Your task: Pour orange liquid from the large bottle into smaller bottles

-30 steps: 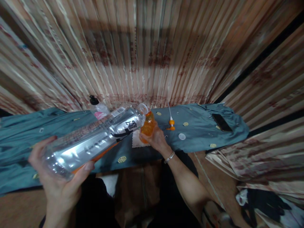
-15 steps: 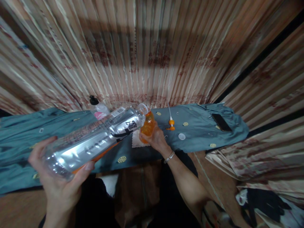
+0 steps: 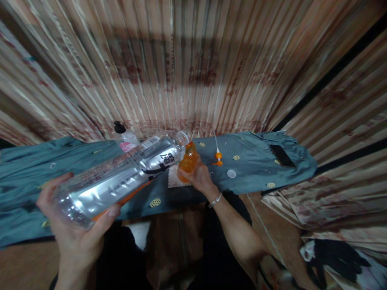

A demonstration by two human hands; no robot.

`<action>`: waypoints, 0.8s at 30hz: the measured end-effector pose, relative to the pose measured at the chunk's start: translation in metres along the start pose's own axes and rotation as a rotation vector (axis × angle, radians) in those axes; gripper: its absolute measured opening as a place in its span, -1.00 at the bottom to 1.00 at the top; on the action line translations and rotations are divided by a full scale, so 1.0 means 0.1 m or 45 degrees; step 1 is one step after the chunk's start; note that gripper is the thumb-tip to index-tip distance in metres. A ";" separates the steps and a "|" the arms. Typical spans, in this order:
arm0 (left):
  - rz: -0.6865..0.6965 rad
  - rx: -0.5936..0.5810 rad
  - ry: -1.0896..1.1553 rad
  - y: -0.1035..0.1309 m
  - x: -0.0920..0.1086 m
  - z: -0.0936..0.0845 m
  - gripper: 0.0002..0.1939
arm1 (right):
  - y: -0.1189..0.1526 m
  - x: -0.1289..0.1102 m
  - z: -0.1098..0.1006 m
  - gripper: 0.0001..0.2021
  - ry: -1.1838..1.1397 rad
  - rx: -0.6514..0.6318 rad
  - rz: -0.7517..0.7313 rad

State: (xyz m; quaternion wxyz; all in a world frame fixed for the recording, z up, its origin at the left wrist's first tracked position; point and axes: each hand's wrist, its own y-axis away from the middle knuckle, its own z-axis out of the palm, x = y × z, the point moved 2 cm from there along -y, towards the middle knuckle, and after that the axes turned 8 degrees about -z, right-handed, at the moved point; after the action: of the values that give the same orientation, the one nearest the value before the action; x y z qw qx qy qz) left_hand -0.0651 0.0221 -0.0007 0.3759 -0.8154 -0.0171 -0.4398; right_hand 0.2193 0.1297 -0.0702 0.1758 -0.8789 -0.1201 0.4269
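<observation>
My left hand (image 3: 75, 229) is wrapped round the base of a large clear plastic bottle (image 3: 121, 181) with a silver and orange label. The bottle lies tilted, its open mouth up against the neck of a small orange bottle (image 3: 188, 159). Whether liquid runs between them I cannot make out. My right hand (image 3: 201, 175) grips the orange bottle, which stands over a pale scalloped cloth (image 3: 173, 179). To the right lies an orange pump top (image 3: 218, 157) with a white tube, and near it a clear round disc (image 3: 231, 173).
A teal patterned cloth (image 3: 254, 177) covers the narrow table. At its back left stands a clear pump bottle (image 3: 128, 143) with a black top and pink label. On the right lies a black phone (image 3: 282, 156). Pleated curtains (image 3: 187, 72) hang close behind and at the sides.
</observation>
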 end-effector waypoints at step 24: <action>0.085 -0.005 0.039 -0.02 -0.05 0.02 0.10 | 0.01 0.02 -0.01 -0.31 -0.014 -0.012 -0.001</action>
State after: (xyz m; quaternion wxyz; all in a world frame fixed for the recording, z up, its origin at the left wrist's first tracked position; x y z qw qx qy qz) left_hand -0.0673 0.0265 -0.0046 0.3890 -0.8095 0.0169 -0.4394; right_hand 0.2210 0.1296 -0.0715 0.1714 -0.8773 -0.1235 0.4310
